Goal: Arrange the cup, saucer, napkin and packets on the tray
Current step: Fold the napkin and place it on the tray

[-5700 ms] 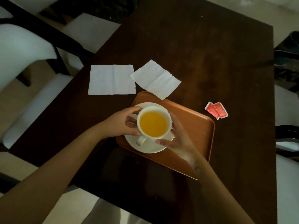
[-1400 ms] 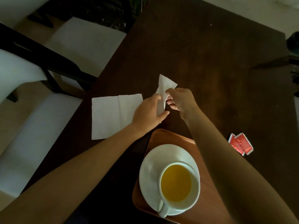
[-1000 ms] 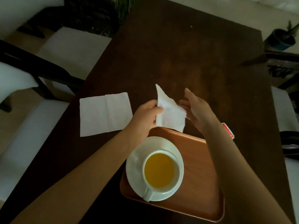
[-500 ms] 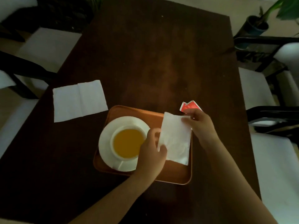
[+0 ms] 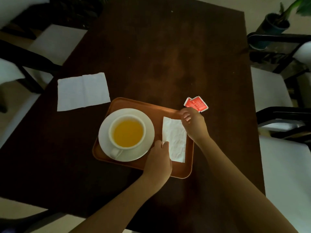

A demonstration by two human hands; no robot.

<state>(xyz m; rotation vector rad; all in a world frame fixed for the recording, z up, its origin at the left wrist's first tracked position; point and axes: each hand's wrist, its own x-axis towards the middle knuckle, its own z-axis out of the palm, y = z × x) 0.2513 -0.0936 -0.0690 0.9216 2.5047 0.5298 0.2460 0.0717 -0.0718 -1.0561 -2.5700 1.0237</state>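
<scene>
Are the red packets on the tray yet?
No, the red packets lie on the dark table, just beyond the tray and its far right corner.

Dining room: dark table (image 5: 168, 56), cushioned chairs (image 5: 277, 91).

No text, brand or number can be read anywhere; the red packets (image 5: 196, 103), at two o'clock from the tray (image 5: 180, 170), carry faint print too small to make out.
</scene>
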